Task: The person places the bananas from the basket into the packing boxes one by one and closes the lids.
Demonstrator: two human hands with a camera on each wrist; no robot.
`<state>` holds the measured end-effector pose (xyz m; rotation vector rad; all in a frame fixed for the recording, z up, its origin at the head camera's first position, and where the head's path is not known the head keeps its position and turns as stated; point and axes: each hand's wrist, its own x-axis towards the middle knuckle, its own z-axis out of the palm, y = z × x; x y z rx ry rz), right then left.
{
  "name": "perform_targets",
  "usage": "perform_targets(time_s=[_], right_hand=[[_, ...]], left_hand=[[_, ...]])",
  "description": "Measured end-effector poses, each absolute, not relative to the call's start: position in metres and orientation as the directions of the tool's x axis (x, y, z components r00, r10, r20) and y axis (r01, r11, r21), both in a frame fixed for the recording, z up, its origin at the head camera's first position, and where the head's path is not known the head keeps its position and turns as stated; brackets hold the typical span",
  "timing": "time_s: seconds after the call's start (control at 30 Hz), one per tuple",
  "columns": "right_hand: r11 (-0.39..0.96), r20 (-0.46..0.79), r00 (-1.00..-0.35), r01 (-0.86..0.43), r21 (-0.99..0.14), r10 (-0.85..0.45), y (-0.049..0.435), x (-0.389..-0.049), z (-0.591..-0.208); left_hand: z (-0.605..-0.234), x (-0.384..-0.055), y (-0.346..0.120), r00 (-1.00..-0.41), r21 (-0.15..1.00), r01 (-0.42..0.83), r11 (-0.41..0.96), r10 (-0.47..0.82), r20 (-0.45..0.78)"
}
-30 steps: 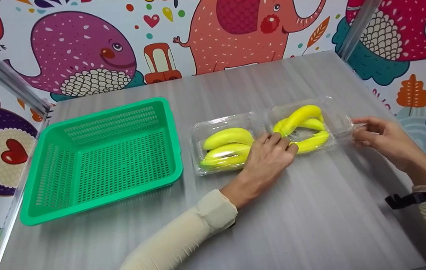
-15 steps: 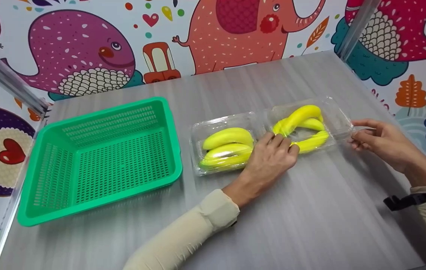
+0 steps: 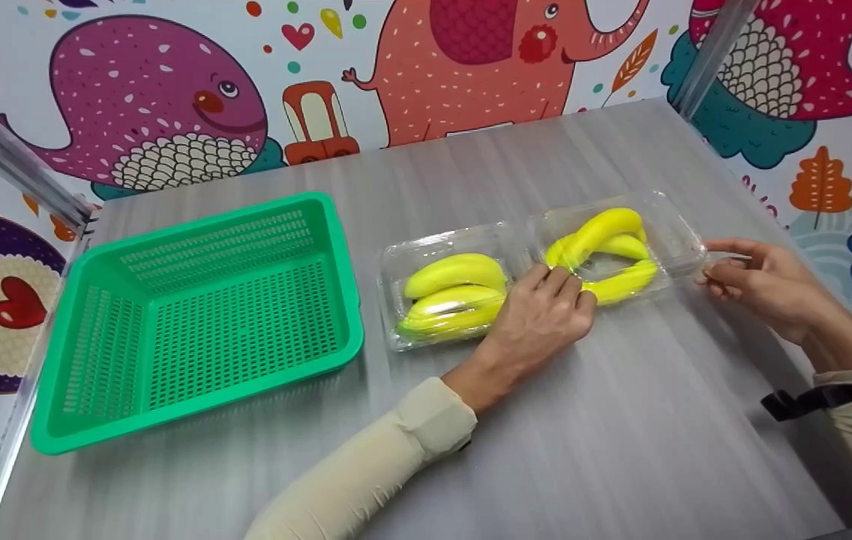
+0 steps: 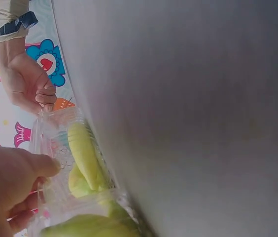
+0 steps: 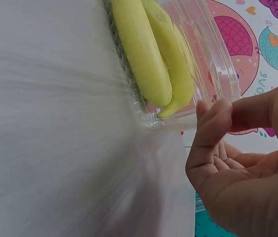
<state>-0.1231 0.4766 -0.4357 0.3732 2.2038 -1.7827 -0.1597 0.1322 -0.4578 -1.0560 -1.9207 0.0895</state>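
Note:
Two clear plastic boxes with yellow bananas sit side by side on the table. The left box (image 3: 437,244) holds bananas (image 3: 456,275) under its shiny lid. More bananas (image 3: 610,225) lie crossed in the right box (image 3: 670,221). My left hand (image 3: 538,319) is at the inner edge of the right box, fingers curled over it; its thumb (image 4: 48,165) presses the plastic in the left wrist view. With thumb and index finger, my right hand (image 3: 767,289) pinches that box's right edge. Behind the left hand, part of both boxes is hidden.
A green perforated basket (image 3: 355,300) stands on the left of the grey table (image 3: 621,435). Walls with cartoon animals (image 3: 471,82) and metal corner posts (image 3: 715,64) enclose the table at the back and sides.
Both hands keep nearly the same places at the right box. The right hand's lower fingers have curled in slightly. The basket and boxes stay put; the head view has shifted a little.

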Motion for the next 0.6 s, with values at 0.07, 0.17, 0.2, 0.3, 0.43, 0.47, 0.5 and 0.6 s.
perform_targets(time_s=[0.07,0.17,0.2,0.3,0.43,0.47,0.5,0.6], right_hand=[[0.182,-0.377,-0.926,0.373,-0.91,0.016,0.4773,-0.1218,-0.4359],[0.138,-0.374,-0.927,0.37,-0.919,-0.005,0.4781,-0.1203,-0.4375],[0.12,-0.374,-0.927,0.37,-0.921,-0.009,0.478,-0.1201,-0.4386],[0.049,-0.377,-0.926,0.376,-0.926,-0.015,0.4762,-0.1198,-0.4422],[-0.037,-0.377,-0.926,0.378,-0.925,-0.03,0.4742,-0.1189,-0.4455],[-0.045,-0.376,-0.926,0.377,-0.925,-0.034,0.474,-0.1186,-0.4457],[-0.049,-0.376,-0.926,0.377,-0.925,-0.037,0.4738,-0.1183,-0.4456],[-0.058,-0.384,-0.923,0.385,-0.921,-0.033,0.4736,-0.1176,-0.4446]], left_hand=[[-0.4574,-0.1595,0.1326,-0.21,-0.461,0.633,0.622,0.711,0.671],[-0.4572,-0.1599,0.1324,-0.201,-0.472,0.636,0.611,0.721,0.663],[-0.4571,-0.16,0.1321,-0.2,-0.472,0.638,0.608,0.723,0.661],[-0.4572,-0.1602,0.1317,-0.204,-0.468,0.641,0.609,0.722,0.661],[-0.4563,-0.1598,0.1325,-0.228,-0.463,0.63,0.623,0.719,0.657],[-0.456,-0.1597,0.1327,-0.236,-0.459,0.63,0.627,0.717,0.656],[-0.4558,-0.1595,0.1326,-0.244,-0.452,0.63,0.631,0.714,0.656],[-0.4556,-0.159,0.1318,-0.259,-0.433,0.632,0.642,0.703,0.663]])
